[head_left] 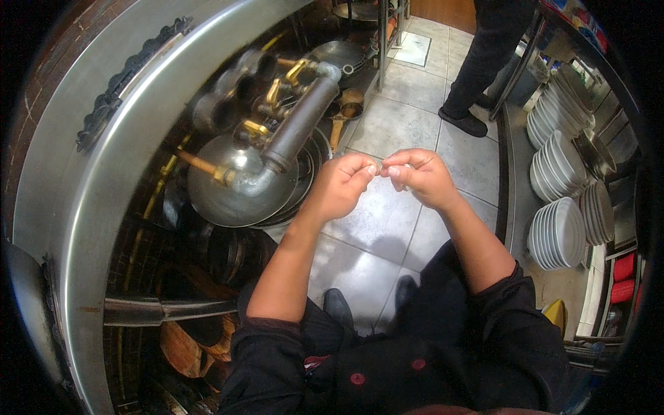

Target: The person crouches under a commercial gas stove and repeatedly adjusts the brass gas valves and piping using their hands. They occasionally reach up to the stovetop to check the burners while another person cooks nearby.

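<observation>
Both my hands meet in front of me at about waist height, over the tiled floor (360, 225). The fingertips of my left hand (346, 181) are pinched together, thumb against forefinger. Close against it, my right hand (420, 176) is pinched the same way, its other fingers curled in. Whatever sits between the fingertips is too small or too hidden to name. Neither hand touches the pipe or the pans on the left, nor the plates on the right.
On the left, a thick gas pipe (302, 124) with brass valves (257, 128) runs beneath a steel counter (90, 207), beside a large wok (238, 190). Stacked white plates (555, 234) line a low shelf at right. Another person's leg (477, 66) stands ahead.
</observation>
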A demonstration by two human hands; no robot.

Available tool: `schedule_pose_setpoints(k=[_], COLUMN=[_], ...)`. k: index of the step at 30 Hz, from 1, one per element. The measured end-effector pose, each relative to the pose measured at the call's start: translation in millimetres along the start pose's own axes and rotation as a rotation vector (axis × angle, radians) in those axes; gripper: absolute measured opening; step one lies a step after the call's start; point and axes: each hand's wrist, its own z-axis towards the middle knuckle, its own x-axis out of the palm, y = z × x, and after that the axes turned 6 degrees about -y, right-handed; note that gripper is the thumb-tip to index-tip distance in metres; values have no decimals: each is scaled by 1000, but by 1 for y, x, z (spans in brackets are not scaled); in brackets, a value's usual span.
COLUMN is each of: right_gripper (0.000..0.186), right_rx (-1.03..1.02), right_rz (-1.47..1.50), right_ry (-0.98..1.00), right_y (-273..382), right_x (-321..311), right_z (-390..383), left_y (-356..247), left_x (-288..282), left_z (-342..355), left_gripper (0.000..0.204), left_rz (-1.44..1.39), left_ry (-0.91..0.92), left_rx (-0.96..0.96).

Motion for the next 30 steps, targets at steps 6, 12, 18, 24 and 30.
schedule_pose_setpoints(k=[6, 12, 18, 24, 30], right_gripper=[18, 17, 12, 25, 21], right_rx=[-15, -55, 24, -3, 25], right_rz=[-6, 95, 121, -46, -14], right_ry=[3, 31, -17, -4, -15], right_y=[-3, -7, -4, -7, -5], right_x=[-2, -5, -1, -3, -3], right_z=[1, 3, 2, 2, 2], left_y=[4, 5, 6, 4, 7], left_x=[2, 6, 6, 0, 1], left_z=[0, 1, -1, 0, 0], left_gripper=[19, 20, 19, 18, 19], left_rz=[8, 0, -6, -28, -64], left_ry=[13, 13, 9, 8, 40], left_rx=[22, 19, -3, -30, -39])
